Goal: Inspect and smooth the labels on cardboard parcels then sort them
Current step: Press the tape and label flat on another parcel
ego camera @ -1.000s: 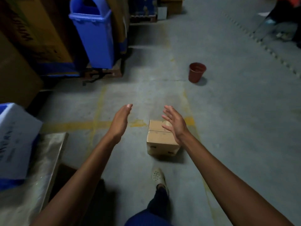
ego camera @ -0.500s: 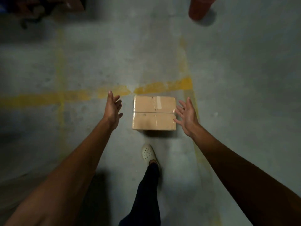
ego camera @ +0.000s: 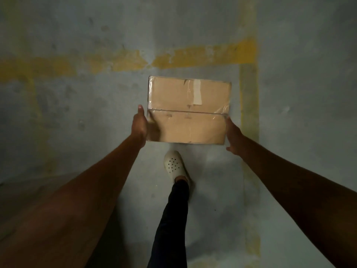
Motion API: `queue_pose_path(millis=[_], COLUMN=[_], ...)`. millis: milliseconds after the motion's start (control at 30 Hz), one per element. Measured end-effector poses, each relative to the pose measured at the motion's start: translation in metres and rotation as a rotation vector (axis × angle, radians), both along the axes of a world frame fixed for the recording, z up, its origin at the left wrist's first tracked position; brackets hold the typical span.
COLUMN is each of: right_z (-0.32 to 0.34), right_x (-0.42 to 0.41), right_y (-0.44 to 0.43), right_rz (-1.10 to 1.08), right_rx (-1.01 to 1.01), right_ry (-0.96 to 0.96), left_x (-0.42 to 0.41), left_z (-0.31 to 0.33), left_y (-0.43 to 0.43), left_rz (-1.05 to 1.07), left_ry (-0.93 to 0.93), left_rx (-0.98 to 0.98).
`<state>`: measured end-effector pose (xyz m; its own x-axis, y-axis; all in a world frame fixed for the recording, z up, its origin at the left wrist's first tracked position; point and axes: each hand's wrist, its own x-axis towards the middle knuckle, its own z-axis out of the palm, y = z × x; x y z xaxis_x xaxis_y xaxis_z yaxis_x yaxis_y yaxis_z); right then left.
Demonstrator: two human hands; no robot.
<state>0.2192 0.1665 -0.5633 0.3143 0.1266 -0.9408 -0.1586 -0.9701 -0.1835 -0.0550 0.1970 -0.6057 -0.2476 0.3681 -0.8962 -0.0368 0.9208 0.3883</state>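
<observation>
Pressing flat on opposite sides of the box on the floor, left hand and right hand, clear of it moments ago, make contact; label inspection can begin.
</observation>
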Motion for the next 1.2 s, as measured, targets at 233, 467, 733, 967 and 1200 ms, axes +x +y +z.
queue_pose_path(millis=[233,467,733,967,1200], right_z=[0.024,0.141,0.269,0.363,0.420], right_x=[0.000,0.023,0.044,0.059,0.011], right_y=[0.004,0.007,-0.032,-0.070,-0.100], right_rz=[-0.009,-0.055,-0.004,0.125,0.432], right_rx=[0.028,0.277,0.480,0.686,0.852], right_ry=[0.123,0.047,-0.046,0.005,0.203], left_x=[0.000,0.008,0.057,0.090,0.081], left_z=[0.009,0.151,0.317,0.432,0.507], left_y=[-0.019,-0.002,-0.040,-0.131,-0.250], left_rz=[0.023,-0.024,-0.039,0.192,0.606], left_ry=[-0.009,0.042,0.269,0.418,0.509], left_rx=[0.010,0.212,0.433,0.597,0.614])
